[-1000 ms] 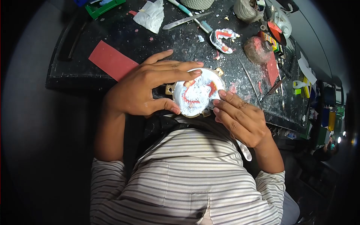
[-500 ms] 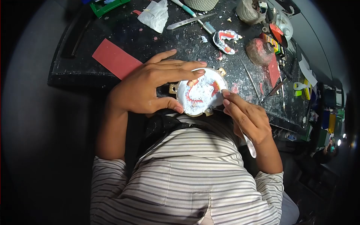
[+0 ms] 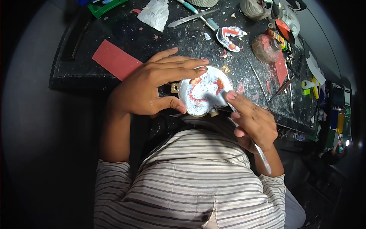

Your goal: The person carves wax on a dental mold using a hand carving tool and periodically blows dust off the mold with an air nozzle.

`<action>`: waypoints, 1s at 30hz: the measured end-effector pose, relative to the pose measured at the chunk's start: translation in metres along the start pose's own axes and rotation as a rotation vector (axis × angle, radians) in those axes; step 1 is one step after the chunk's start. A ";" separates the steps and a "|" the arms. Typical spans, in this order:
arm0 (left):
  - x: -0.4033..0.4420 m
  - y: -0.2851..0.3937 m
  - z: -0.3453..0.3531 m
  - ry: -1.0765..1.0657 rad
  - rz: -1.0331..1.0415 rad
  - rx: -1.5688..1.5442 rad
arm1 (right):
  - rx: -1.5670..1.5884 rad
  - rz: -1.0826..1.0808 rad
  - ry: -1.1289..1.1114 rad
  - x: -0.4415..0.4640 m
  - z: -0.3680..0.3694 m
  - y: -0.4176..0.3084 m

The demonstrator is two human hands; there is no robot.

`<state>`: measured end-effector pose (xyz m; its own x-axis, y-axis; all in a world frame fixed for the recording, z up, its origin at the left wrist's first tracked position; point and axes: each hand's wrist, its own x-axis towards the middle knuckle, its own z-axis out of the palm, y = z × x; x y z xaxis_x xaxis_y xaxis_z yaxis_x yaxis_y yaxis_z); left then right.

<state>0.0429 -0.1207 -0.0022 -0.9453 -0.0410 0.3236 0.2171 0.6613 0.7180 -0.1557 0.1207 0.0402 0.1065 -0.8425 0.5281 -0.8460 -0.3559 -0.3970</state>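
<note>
My left hand [image 3: 152, 82] is wrapped round the left side of a dental flask [image 3: 183, 108], thumb at its lower rim and fingers over the top. The flask is filled with white plaster [image 3: 204, 108]. Red wax [image 3: 195, 100] curves across the plaster in an arch, and pale teeth [image 3: 195, 81] show at its upper left. In my right hand [image 3: 255, 122] is a slim metal spatula [image 3: 263, 158], its handle end sticking out below the palm. The index fingertip is near the flask's right rim, and the spatula's working end is blurred over the plaster there.
A red wax sheet [image 3: 116, 60] lies left on the black table [image 3: 122, 28]. Behind the flask are a wax-and-plaster arch with teeth [image 3: 230, 38], a toothbrush [image 3: 198, 15], a knife [image 3: 190, 18] and crumpled white paper [image 3: 154, 15]. A glass jar [image 3: 265, 48] stands right.
My right hand has shifted slightly, its fingers opening out along the spatula. The handle end has swung down and right. My left hand keeps its hold on the flask.
</note>
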 end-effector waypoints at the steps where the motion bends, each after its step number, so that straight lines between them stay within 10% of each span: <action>1: 0.000 0.000 -0.001 -0.003 -0.003 0.002 | -0.036 -0.035 -0.013 0.002 0.002 -0.001; 10: 0.005 0.027 0.003 0.044 -0.018 0.205 | 0.122 0.257 0.293 -0.015 -0.029 -0.004; 13: 0.011 0.045 0.032 0.168 -0.103 0.442 | -0.418 0.569 -0.080 -0.014 -0.051 -0.002; 16: 0.013 0.050 0.050 0.287 -0.122 0.454 | -0.603 0.434 0.281 -0.021 -0.096 0.004; 20: 0.016 0.061 0.050 0.311 -0.182 0.384 | -0.486 1.146 0.685 -0.107 -0.206 0.013; 26: 0.019 0.060 0.048 0.384 -0.189 0.298 | -0.299 1.844 -0.064 -0.336 -0.248 0.080; 30: 0.014 0.057 0.049 0.468 -0.214 0.218 | 0.385 1.797 -0.261 -0.355 -0.150 0.111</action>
<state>0.0300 -0.0466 0.0126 -0.7428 -0.4870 0.4593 -0.0705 0.7392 0.6698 -0.3661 0.4406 -0.0783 -0.5739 -0.2848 -0.7678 0.1269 0.8953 -0.4269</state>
